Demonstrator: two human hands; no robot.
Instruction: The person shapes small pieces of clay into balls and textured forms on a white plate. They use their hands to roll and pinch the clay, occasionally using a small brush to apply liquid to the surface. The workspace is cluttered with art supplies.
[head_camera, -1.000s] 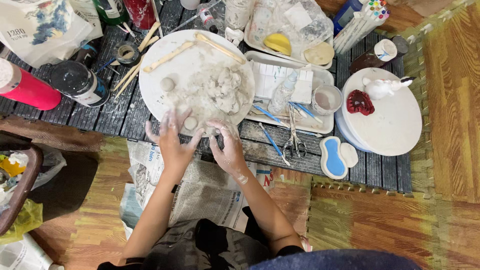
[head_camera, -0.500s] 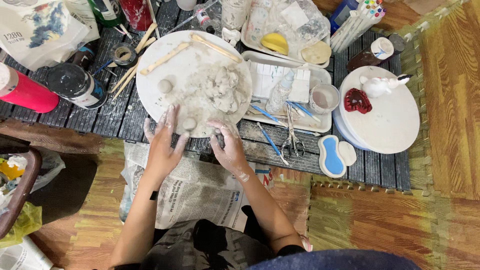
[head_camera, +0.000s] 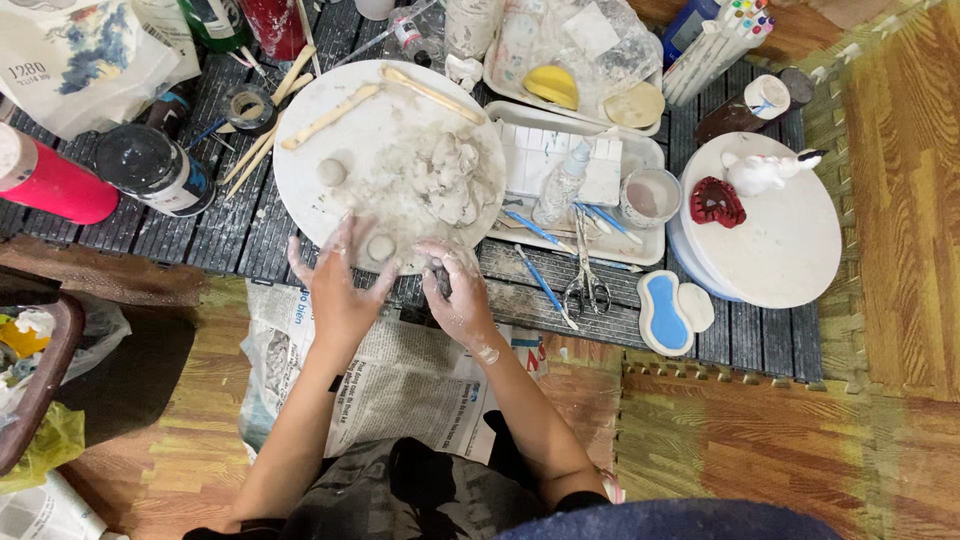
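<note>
Holding clay lumps (head_camera: 440, 180), round board (head_camera: 320, 140)

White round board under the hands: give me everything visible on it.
The white round board lies flat on the dark slatted table, smeared with grey clay. A lumpy clay pile sits right of its middle, two small clay balls lie left and near the front edge, and two pale wooden sticks rest across its far part. The left hand overlaps its near rim, fingers spread; the right hand sits at the rim.
</note>
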